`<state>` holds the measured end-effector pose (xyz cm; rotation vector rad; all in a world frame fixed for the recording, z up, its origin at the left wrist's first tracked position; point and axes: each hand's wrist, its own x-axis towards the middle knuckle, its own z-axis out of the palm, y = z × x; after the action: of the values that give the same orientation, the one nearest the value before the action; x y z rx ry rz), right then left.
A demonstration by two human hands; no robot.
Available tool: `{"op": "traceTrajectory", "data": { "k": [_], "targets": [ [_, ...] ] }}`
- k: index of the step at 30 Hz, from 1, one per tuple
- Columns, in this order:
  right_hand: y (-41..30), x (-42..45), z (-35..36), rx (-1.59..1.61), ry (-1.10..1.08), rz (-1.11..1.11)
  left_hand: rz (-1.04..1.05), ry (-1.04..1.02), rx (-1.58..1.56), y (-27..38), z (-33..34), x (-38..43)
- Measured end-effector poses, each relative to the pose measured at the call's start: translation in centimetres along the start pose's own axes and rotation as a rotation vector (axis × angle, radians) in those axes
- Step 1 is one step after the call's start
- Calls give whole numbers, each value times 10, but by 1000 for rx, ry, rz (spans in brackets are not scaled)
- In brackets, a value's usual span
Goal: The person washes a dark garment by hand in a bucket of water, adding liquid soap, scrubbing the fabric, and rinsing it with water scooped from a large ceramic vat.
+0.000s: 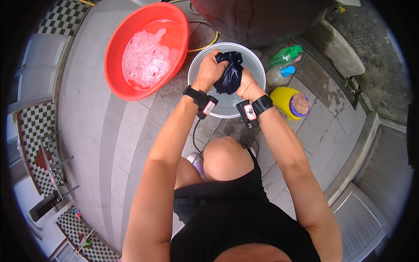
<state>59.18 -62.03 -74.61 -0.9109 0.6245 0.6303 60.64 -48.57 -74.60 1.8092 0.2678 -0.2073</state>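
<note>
A wet, dark navy cloth (230, 73) is bunched between my two hands over a silver metal basin (193, 70). My left hand (211, 67) grips its upper left side, with the thumb across the fabric. On the other side, my right hand (247, 82) holds the cloth's right edge, its fingers partly hidden behind the bundle. Some cloudy water (226, 104) shows in the basin below. Black straps with small boxes sit on both wrists, and cables hang from them.
Left of the basin stands a red plastic tub (113, 70) of foamy water. To the right are a green bottle (284, 56), a clear bottle with a blue cap (276, 76) and a yellow container (281, 100) topped by a pinkish cloth (300, 103). A large dark vat (255, 23) rises behind.
</note>
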Motion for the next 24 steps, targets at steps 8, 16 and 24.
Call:
{"op": "traceTrajectory", "data": {
  "k": [8, 16, 24],
  "targets": [
    [11, 85, -31, -983, 157, 195, -291, -243, 627, -48, 24, 53],
    [15, 115, -62, -2165, -214, 454, -141, -730, 1169, -58, 52, 75],
    [43, 128, -59, -2174, -310, 410, -150, -804, 1276, -93, 48, 69]
  ]
}}
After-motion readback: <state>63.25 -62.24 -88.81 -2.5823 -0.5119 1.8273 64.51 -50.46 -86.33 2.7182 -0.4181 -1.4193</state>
